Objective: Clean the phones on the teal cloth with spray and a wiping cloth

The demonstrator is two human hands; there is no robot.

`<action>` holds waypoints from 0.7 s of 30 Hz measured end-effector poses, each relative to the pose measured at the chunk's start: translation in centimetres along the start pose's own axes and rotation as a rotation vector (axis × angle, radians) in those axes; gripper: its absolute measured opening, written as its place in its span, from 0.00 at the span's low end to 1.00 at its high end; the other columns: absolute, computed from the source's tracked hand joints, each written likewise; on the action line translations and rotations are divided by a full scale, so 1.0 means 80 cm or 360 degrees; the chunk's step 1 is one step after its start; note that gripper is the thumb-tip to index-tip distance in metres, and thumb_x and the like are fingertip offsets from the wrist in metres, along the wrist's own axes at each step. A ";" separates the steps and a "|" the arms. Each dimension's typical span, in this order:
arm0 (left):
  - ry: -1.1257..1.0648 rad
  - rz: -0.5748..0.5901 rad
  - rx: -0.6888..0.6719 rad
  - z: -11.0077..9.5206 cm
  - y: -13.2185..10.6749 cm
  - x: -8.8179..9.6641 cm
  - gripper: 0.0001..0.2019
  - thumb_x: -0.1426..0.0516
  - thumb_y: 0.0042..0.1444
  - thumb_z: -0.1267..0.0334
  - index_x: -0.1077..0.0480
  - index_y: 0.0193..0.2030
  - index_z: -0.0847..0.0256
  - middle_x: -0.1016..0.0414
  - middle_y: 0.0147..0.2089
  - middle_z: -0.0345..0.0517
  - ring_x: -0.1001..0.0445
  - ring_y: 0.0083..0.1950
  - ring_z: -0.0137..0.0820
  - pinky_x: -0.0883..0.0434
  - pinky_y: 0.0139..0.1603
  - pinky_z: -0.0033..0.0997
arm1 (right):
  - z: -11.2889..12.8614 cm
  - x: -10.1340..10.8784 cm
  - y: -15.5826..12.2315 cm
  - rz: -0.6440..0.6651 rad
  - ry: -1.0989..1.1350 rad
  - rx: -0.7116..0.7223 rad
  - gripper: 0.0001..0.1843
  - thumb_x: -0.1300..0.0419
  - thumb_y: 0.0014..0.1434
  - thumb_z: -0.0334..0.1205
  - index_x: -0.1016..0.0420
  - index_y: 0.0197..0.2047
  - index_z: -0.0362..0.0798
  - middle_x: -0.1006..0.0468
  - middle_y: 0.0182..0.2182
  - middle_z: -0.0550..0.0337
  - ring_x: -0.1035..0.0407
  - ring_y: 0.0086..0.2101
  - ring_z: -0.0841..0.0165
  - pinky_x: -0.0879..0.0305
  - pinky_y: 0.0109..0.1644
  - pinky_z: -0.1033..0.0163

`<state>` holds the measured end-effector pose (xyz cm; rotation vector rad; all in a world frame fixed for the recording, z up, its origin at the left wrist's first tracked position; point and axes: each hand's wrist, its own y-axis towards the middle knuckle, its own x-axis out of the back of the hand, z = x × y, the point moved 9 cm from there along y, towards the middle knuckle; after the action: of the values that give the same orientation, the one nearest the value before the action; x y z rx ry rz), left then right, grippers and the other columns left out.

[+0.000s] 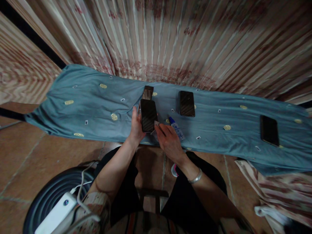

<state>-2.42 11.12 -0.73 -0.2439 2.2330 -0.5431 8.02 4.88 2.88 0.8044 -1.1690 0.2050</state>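
My left hand (136, 126) is wrapped round the left edge of a dark smartphone (149, 115), holding it screen up above the blue cloth. My right hand (168, 139) pinches a small pale piece (156, 123) that looks like tissue or cloth, against the phone's lower right corner. Just beyond the held phone lies another dark, shiny phone (147, 92), partly covered by it. A clear bottle with a blue cap and label (176, 127) lies on its side close to my right hand.
A blue patterned cloth (212, 139) covers the long, narrow surface. On it lie a black phone (187, 103) right of centre and another phone (269, 130) at far right. Curtains (156, 42) hang behind. Bottom left, a white power bank (57, 213) with cables rests on a round black stool (48, 191).
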 end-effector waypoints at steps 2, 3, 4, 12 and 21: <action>0.0020 0.0030 0.0022 0.004 -0.002 -0.003 0.40 0.66 0.71 0.37 0.24 0.59 0.64 0.16 0.53 0.57 0.23 0.65 0.47 0.24 0.64 0.48 | 0.004 0.001 0.001 -0.0022 0.0012 0.0012 0.20 0.47 0.73 0.31 0.23 0.63 0.40 0.20 0.54 0.42 0.28 0.52 0.58 0.26 0.62 0.50; 0.0027 0.0042 0.0035 0.006 -0.003 -0.004 0.40 0.66 0.71 0.37 0.24 0.60 0.64 0.16 0.54 0.58 0.23 0.65 0.47 0.24 0.64 0.48 | 0.007 0.001 0.001 -0.0031 0.0020 0.0024 0.20 0.47 0.73 0.31 0.23 0.63 0.40 0.20 0.53 0.42 0.28 0.52 0.58 0.26 0.61 0.50; 0.0032 0.0048 0.0046 0.008 -0.004 -0.006 0.40 0.66 0.71 0.37 0.24 0.60 0.65 0.17 0.54 0.59 0.23 0.65 0.47 0.24 0.64 0.48 | 0.010 0.001 0.002 -0.0036 0.0029 0.0044 0.20 0.47 0.73 0.30 0.23 0.62 0.40 0.19 0.53 0.42 0.28 0.51 0.58 0.25 0.61 0.50; -0.0018 -0.0080 0.0085 0.020 -0.008 -0.003 0.35 0.66 0.73 0.42 0.27 0.66 0.59 0.16 0.53 0.52 0.20 0.60 0.47 0.22 0.60 0.47 | 0.032 0.001 0.004 -0.0014 0.0134 0.0194 0.20 0.48 0.73 0.30 0.24 0.64 0.38 0.20 0.54 0.40 0.28 0.53 0.58 0.26 0.61 0.50; 0.0014 -0.0068 0.0193 0.032 -0.010 -0.001 0.39 0.66 0.71 0.37 0.24 0.61 0.58 0.14 0.49 0.53 0.16 0.52 0.42 0.21 0.55 0.42 | 0.035 0.001 0.005 0.0076 0.0163 0.0184 0.22 0.50 0.73 0.29 0.25 0.65 0.38 0.21 0.56 0.39 0.28 0.54 0.57 0.26 0.62 0.50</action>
<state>-0.43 9.67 -1.79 -0.2271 2.1986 -0.7013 5.77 3.35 3.55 0.8578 -1.0879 0.3519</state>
